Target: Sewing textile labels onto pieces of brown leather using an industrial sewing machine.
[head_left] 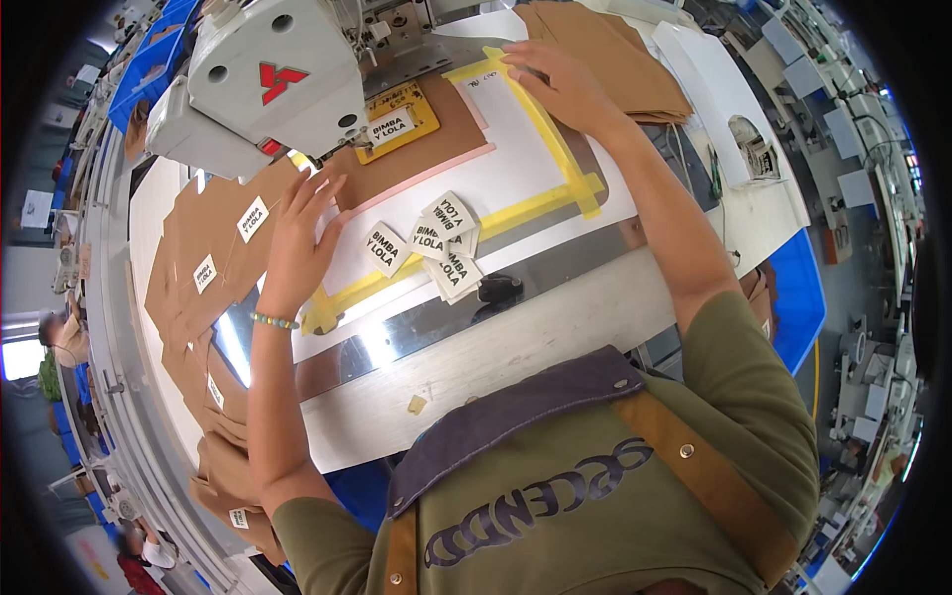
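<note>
A brown fabric panel (436,159) lies on the white work plate, under the head of a sewing machine (278,74). On the panel sits a yellow template (421,111) with a white printed label (391,127) in its opening. My left hand (307,223), fingers stretched out, rests at the panel's left edge, close to the machine head. My right hand (563,84) lies with extended fingers at the plate's far right corner, by the yellow tape (540,114). Several loose white labels (428,238) lie in an overlapping pile between my forearms.
Brown pieces with labels (203,233) spread over the table's left side and hang down. A stack of brown pieces (620,55) stands at the far right, beside a white panel (709,94). Blue bins (801,302) flank the table. A black knob (501,289) sits near the labels.
</note>
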`<state>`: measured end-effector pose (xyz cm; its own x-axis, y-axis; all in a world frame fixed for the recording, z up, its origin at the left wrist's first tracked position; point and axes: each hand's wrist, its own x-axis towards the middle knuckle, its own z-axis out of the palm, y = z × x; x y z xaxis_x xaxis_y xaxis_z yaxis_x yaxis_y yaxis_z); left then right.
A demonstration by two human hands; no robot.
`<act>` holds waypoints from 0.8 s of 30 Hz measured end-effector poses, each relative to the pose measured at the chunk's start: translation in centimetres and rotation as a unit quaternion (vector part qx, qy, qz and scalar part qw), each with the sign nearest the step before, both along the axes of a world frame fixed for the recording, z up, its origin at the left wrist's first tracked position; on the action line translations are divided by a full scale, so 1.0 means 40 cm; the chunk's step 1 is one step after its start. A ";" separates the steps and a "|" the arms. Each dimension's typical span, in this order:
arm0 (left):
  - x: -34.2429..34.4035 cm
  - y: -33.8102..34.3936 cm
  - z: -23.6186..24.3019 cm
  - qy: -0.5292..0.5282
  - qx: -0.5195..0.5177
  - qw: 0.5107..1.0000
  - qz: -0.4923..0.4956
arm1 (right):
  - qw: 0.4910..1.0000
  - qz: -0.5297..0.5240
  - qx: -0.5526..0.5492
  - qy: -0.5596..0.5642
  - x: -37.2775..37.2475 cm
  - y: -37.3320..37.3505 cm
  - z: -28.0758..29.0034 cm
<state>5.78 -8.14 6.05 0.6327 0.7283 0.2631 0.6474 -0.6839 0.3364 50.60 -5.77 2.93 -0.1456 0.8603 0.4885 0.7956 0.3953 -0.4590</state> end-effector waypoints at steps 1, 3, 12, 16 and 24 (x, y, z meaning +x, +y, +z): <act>0.010 0.012 -0.007 0.001 0.000 1.000 -0.001 | 1.000 -0.001 0.000 0.001 0.009 0.001 -0.011; 0.035 0.028 -0.023 0.005 0.002 0.999 -0.034 | 0.998 -0.018 0.025 -0.046 0.019 0.005 -0.026; 0.073 0.067 -0.032 0.010 -0.025 0.999 -0.022 | 0.999 -0.002 0.035 -0.040 0.035 0.022 -0.040; 0.081 0.066 -0.039 0.001 -0.021 0.999 -0.026 | 0.997 -0.004 0.020 -0.068 0.040 0.019 -0.040; 0.092 0.085 -0.050 -0.020 0.014 0.999 -0.046 | 0.998 0.007 0.030 -0.057 0.037 0.026 -0.046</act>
